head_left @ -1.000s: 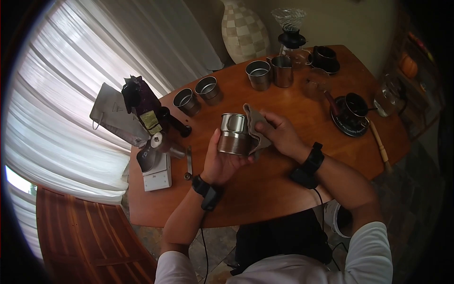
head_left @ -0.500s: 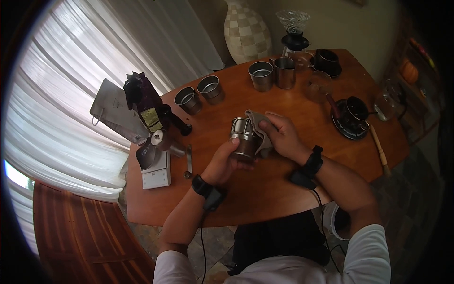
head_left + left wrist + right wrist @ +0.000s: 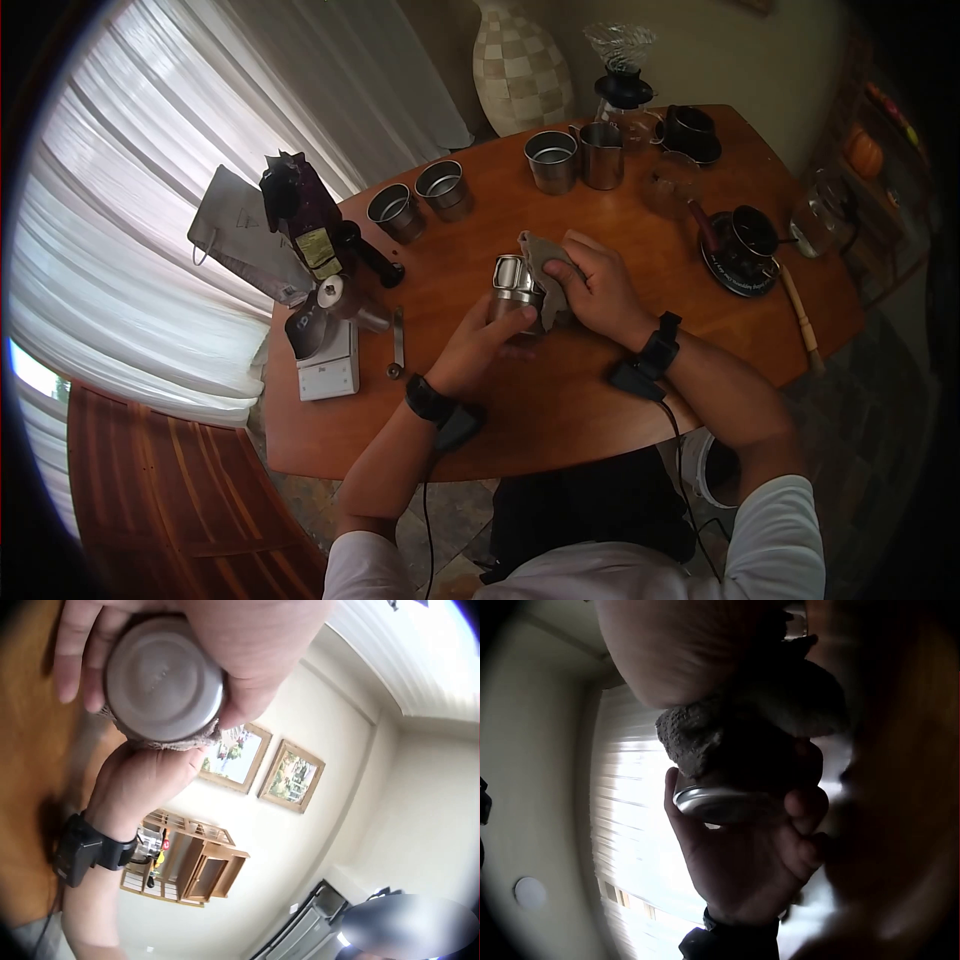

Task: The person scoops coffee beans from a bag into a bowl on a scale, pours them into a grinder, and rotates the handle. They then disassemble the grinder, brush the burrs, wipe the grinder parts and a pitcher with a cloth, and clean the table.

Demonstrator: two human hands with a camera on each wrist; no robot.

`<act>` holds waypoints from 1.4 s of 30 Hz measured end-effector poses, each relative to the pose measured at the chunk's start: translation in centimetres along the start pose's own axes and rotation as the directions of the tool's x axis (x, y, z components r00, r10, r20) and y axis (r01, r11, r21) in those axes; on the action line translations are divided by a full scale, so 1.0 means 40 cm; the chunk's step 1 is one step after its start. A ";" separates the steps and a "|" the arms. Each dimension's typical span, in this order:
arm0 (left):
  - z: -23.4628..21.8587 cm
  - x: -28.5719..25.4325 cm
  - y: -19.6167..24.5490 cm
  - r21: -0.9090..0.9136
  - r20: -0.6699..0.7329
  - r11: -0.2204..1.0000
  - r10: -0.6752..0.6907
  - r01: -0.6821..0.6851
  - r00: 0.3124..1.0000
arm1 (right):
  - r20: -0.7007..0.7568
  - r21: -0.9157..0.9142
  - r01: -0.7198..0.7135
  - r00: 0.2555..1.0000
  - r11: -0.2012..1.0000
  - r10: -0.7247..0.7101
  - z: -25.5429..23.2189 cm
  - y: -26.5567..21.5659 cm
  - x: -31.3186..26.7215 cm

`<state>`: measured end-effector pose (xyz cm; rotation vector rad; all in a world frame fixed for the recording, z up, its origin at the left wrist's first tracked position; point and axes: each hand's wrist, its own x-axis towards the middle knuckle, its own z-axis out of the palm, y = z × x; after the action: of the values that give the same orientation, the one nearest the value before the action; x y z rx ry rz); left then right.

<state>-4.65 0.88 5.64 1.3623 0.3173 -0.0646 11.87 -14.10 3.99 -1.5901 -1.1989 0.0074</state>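
A shiny steel cup (image 3: 508, 274) with a folded handle is held above the table by the left hand (image 3: 478, 345), thumb across its side. The right hand (image 3: 605, 295) presses a grey-brown cloth (image 3: 548, 275) against the cup's right side, thumb over the cloth. In the left wrist view the round cup base (image 3: 163, 679) faces the camera, with the left hand's fingers around it and the cloth along its lower edge. The right wrist view is dark; the cloth (image 3: 694, 739) lies over the cup above its bright rim (image 3: 720, 802).
Several steel cups (image 3: 553, 165) stand along the back of the wooden table (image 3: 500, 430). At left are a paper bag (image 3: 240, 235), a dark coffee bag, a grinder and a white scale (image 3: 330, 375). A black cup on a saucer (image 3: 745, 240) and a brush (image 3: 797, 305) lie at right.
The cup has moved slightly right and down from a second ago and has turned in the left hand, whose thumb now lies across it. The right hand has shifted slightly with the cloth.
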 end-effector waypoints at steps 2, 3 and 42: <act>0.005 -0.003 -0.001 0.139 -0.125 0.989 0.076 -0.059 0.989 | -0.051 0.293 -0.137 0.986 0.946 0.159 0.030 -0.002 -0.006; 0.003 0.002 -0.004 0.140 -0.128 0.988 0.079 -0.061 0.989 | -0.050 0.565 -0.239 0.945 0.790 0.322 0.044 0.001 -0.006; -0.074 0.025 -0.022 0.222 -0.134 0.919 0.360 -0.326 0.923 | 0.100 0.164 0.022 0.994 0.986 -0.039 0.024 -0.030 -0.011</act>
<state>-4.46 3.68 4.03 1.6065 0.2144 0.3272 10.30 -13.83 4.22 -1.4419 -1.2699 0.1657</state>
